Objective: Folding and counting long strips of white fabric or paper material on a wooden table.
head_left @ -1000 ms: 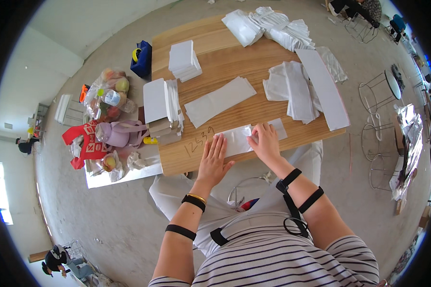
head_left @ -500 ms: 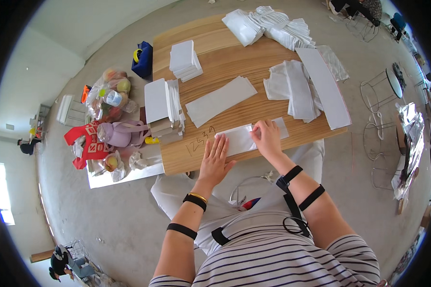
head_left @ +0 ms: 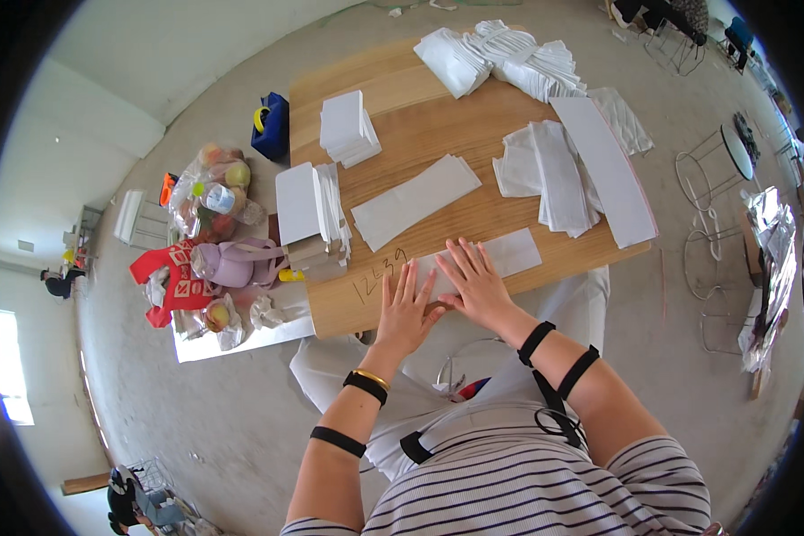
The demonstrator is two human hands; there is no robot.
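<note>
A long white strip, paper or a flat sleeve [head_left: 514, 253], lies slantwise along the near edge of the wooden table. My left hand [head_left: 408, 308] rests flat on its left end, fingers stretched out. Beside it my right hand [head_left: 478, 290] presses on the middle of the strip with fingers spread, and the two thumbs nearly meet. Neither hand grips anything. Just beyond lies another pale strip or small stack of strips [head_left: 415, 203]. Handwritten marks [head_left: 380, 275] show on the wood left of my hands.
Two stacks of white cards [head_left: 344, 125] [head_left: 299, 204] stand along the left. Bundled white sleeves [head_left: 500, 58], more loose sleeves [head_left: 554, 179] and a long white board [head_left: 606, 170] lie at the far right. Bagged fruit [head_left: 219, 192] and a lilac bag [head_left: 237, 263] sit beside the table.
My right hand has gone from pinched fingers at the strip to lying flat and spread, closer to my left hand. The left hand stays on the strip. The view has shifted slightly.
</note>
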